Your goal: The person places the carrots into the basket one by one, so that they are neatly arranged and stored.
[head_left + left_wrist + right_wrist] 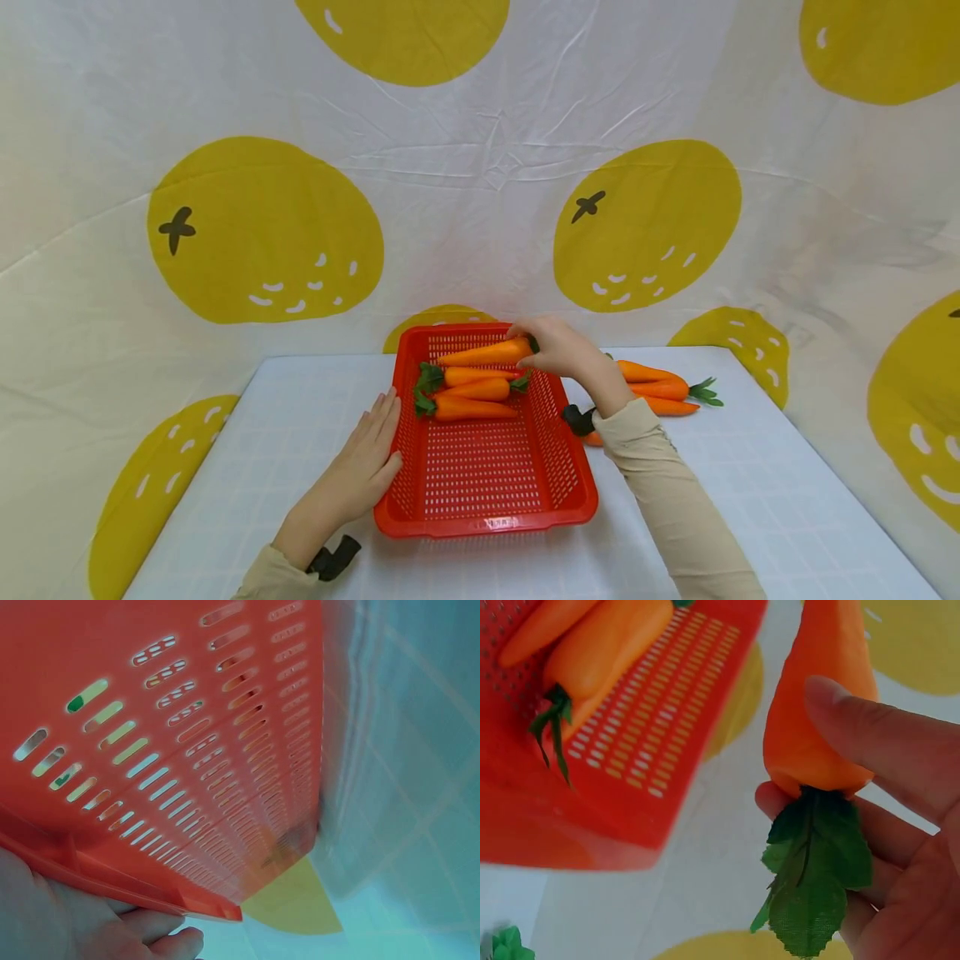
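Observation:
A red plastic basket (483, 528) with slotted walls stands in the middle of the table. Several orange carrots (472, 407) with green leaves lie side by side toward its far end. My right hand (558, 346) holds another carrot (821, 720) near its leafy end, thumb on one side and fingers behind. In the head view this carrot overlaps the far part of the basket, its tip pointing left. My left hand (363, 462) rests along the basket's left rim with straight fingers; the left wrist view shows these fingers (154, 926) against the rim.
More carrots (663, 388) lie on the table right of the basket, partly hidden behind my right forearm. A white tablecloth (300, 400) covers the table. Behind hangs a pale curtain (465, 242) printed with large yellow fruit. Dark straps (335, 557) sit at both wrists.

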Motion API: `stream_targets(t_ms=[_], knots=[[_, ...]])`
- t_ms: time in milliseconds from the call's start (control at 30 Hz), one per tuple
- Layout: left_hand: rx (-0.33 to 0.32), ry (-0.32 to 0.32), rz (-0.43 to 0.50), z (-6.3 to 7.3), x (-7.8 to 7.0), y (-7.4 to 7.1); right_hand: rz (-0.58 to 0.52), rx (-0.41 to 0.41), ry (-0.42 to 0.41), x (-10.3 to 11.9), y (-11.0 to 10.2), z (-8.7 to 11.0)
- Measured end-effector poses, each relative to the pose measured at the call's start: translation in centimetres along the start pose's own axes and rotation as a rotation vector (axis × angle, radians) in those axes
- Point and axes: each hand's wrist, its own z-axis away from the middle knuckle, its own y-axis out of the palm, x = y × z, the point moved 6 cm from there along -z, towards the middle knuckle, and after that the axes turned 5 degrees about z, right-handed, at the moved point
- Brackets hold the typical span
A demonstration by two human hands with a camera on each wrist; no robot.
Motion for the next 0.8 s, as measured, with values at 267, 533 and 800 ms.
stream_targets(t_ms=[267,533,800], knots=[[-0.023,0.025,-0.004,0.0,-0.4,-0.1,0.023,0.128,0.006,1.0,3.3,-1.3],[0.01,-0.011,0.006,-0.1,-0.1,0.1,0.077,0.225,0.108,0.8,5.9,-1.6],[0.013,-0.008,0.007,0.0,0.0,0.0,0.129,0.344,0.176,0.6,8.6,-1.9]])
